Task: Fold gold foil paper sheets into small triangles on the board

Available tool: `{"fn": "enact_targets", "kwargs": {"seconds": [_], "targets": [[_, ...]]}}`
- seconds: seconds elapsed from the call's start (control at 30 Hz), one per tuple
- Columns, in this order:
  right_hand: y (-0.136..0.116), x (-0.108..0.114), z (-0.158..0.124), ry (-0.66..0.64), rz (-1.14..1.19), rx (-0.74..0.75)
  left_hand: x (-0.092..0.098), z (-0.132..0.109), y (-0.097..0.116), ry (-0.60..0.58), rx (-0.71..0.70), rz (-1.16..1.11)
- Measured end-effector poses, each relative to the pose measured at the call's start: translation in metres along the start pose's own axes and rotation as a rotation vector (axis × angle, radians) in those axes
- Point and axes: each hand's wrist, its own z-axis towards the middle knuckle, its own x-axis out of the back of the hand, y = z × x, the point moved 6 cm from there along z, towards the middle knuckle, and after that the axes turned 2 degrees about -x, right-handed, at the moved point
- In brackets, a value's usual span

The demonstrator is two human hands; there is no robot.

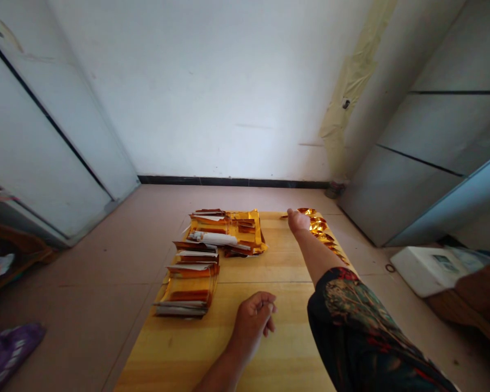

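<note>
From the doorway, the R hand is stretched out to about 1 o'clock, fingers bunched narrow, right at the near end of a loose row of gold foil pieces along the far right edge of the yellow wooden board. Can't tell if it's pinching any foil or just over it. The L hand sits at about 6 o'clock on the bare board, fingers curled in, nothing visible in it, though the palm's hidden.

Progress, as far as it shows: a gold foil pile at 11 o'clock and a long stack of folded foil packets at 9 o'clock look gathered, w/ white paper edges showing. The foil row is still spread out, not stacked.
</note>
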Motion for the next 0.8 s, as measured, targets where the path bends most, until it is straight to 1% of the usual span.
{"fn": "enact_targets", "kwargs": {"seconds": [0.13,0.23,0.4,0.53,0.6,0.7,0.77,0.8], "targets": [[-0.001,-0.005,0.002,-0.032,-0.018,0.001,0.000,-0.002,0.001,-0.014,-0.009,-0.006],[0.000,-0.006,0.000,-0.044,-0.022,-0.004,-0.001,-0.003,0.003,-0.013,-0.027,-0.005],[0.010,0.003,-0.008,-0.042,-0.024,-0.014,-0.001,-0.002,0.003,-0.015,-0.035,-0.007],[0.018,0.012,-0.012,-0.015,-0.015,0.001,-0.001,-0.001,0.003,-0.018,-0.037,-0.010],[0.017,0.015,-0.012,0.008,-0.008,0.045,-0.001,-0.001,0.002,-0.018,-0.040,-0.010],[0.006,0.018,-0.010,0.052,-0.001,0.187,0.000,-0.001,0.002,-0.020,-0.053,-0.012],[-0.001,0.015,-0.007,0.045,-0.003,0.258,0.000,-0.002,0.001,-0.020,-0.059,-0.014],[-0.004,0.012,-0.006,0.028,-0.005,0.267,0.001,-0.002,0.002,-0.019,-0.060,-0.015]]}}
